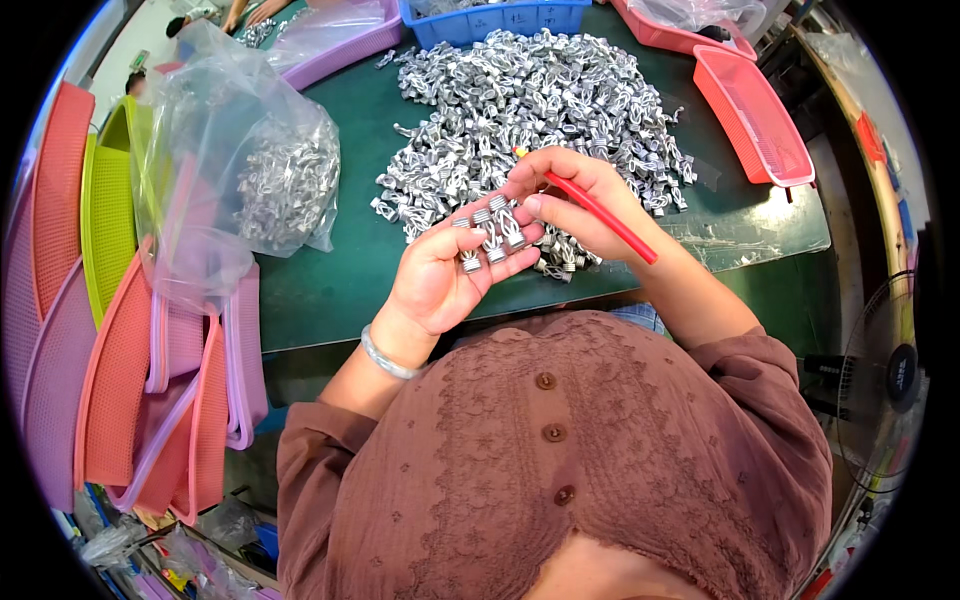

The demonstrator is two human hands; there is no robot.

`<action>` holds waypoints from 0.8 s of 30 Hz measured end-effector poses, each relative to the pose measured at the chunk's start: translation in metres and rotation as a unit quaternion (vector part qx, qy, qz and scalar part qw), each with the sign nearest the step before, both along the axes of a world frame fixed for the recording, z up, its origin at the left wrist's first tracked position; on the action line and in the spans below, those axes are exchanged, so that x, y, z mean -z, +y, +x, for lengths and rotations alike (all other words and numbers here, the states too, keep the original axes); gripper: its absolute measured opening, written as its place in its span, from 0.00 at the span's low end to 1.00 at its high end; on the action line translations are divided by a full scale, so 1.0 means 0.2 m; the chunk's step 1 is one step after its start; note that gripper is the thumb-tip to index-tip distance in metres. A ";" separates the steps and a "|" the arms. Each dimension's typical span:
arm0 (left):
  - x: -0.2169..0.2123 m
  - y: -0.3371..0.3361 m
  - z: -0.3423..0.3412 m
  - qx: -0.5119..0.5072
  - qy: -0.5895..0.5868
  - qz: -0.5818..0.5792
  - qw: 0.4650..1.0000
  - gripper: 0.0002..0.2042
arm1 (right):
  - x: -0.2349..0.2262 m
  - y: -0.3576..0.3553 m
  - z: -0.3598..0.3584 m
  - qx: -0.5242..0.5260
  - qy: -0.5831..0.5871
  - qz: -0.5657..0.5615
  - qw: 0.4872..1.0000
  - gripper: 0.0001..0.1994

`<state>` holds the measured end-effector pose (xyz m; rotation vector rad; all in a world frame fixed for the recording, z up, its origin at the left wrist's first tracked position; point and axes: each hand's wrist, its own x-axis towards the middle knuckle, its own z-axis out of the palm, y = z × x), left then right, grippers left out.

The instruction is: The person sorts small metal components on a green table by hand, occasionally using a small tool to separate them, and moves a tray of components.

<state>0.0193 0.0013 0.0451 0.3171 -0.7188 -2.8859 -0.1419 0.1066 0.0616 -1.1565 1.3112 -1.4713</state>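
Note:
My left hand (435, 282) is turned palm up and holds several small silver ribbed metal parts with white loops (492, 236) across the palm and fingers. Next to it, my right hand (592, 220) grips a thin red pen-like stick (612, 225) with a yellow end. That stick slants from the fingertips back over the wrist, and its yellow end points away from me. Fingertips of the right hand are beside the left fingers, close to the parts. Just beyond both hands spreads a large pile of similar silver parts (530, 95) on the green tabletop (350, 285).
Left of the pile stands a clear plastic bag (290, 190) with more parts inside. Stacked pink, purple and green baskets (110, 370) fill the left side. A blue bin (500, 22) is at the back, a pink basket (740, 120) at the right, and a fan (890, 380) farther right.

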 end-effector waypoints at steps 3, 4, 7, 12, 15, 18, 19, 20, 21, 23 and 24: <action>0.00 0.00 -0.01 -0.001 -0.008 -0.006 1.000 0.23 | 0.02 -0.01 0.00 -0.012 -0.017 0.008 1.000 0.12; 0.00 0.00 -0.02 -0.002 -0.014 -0.010 1.000 0.23 | 0.03 -0.01 0.00 -0.014 -0.024 0.005 1.000 0.12; 0.00 0.00 -0.04 0.000 -0.025 -0.023 0.999 0.24 | 0.05 -0.01 -0.02 0.001 -0.048 0.005 0.999 0.12; -0.02 0.02 -0.10 0.015 -0.018 -0.038 0.999 0.24 | 0.06 0.01 -0.06 0.014 -0.067 -0.005 0.998 0.12; -0.02 0.03 -0.14 0.026 -0.007 -0.034 0.999 0.23 | 0.06 0.03 -0.09 0.027 -0.089 -0.001 0.996 0.12; -0.02 0.03 -0.17 0.028 0.010 -0.018 0.999 0.24 | 0.07 0.05 -0.11 0.044 -0.083 -0.028 0.995 0.12; -0.02 0.04 -0.18 0.026 0.014 -0.014 0.999 0.25 | 0.08 0.06 -0.11 0.051 -0.076 -0.040 0.995 0.12; -0.01 0.04 -0.18 0.023 0.018 -0.010 1.000 0.26 | 0.08 0.06 -0.12 0.057 -0.069 -0.052 0.995 0.12; -0.02 0.04 -0.19 0.021 0.018 -0.007 1.000 0.27 | 0.07 0.07 -0.12 0.084 -0.017 -0.077 0.993 0.12; -0.03 0.04 -0.20 0.010 0.012 -0.004 1.000 0.26 | 0.07 0.09 -0.12 0.117 -0.011 -0.087 0.989 0.12; -0.03 0.04 -0.20 0.005 0.009 -0.003 1.000 0.26 | 0.07 0.11 -0.11 0.133 -0.007 -0.091 0.987 0.12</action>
